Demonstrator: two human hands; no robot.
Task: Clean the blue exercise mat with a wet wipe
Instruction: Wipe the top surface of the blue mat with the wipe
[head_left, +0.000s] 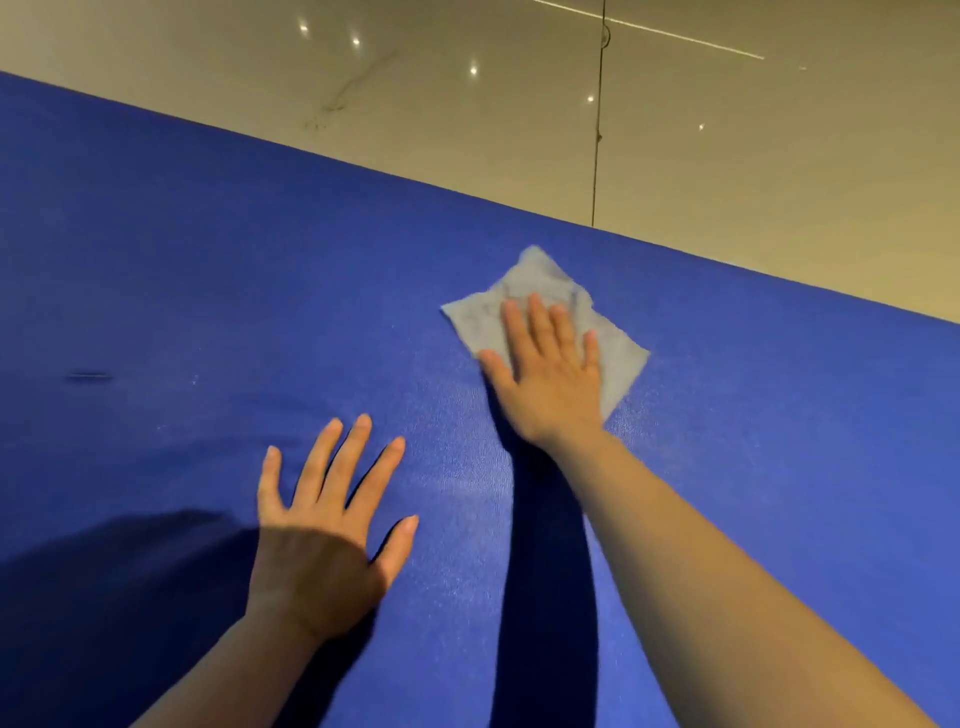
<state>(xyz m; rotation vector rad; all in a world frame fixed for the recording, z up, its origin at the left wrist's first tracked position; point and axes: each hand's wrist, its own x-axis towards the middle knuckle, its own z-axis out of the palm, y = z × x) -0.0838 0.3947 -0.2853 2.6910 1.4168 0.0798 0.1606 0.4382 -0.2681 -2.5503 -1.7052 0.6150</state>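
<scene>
The blue exercise mat (208, 291) fills most of the view, lying flat on the floor. A pale grey wet wipe (485, 317) lies spread on it near the far edge. My right hand (550, 374) presses flat on the wipe, fingers stretched out and covering its middle. My left hand (327, 530) rests flat on the mat nearer to me, fingers spread, holding nothing. A damp sheen shows on the mat between the two hands.
Glossy beige floor tiles (467, 104) lie beyond the mat's far edge, with a dark grout line (597, 130) running away. A small dark mark (88, 376) sits on the mat at the left. My shadow darkens the lower left.
</scene>
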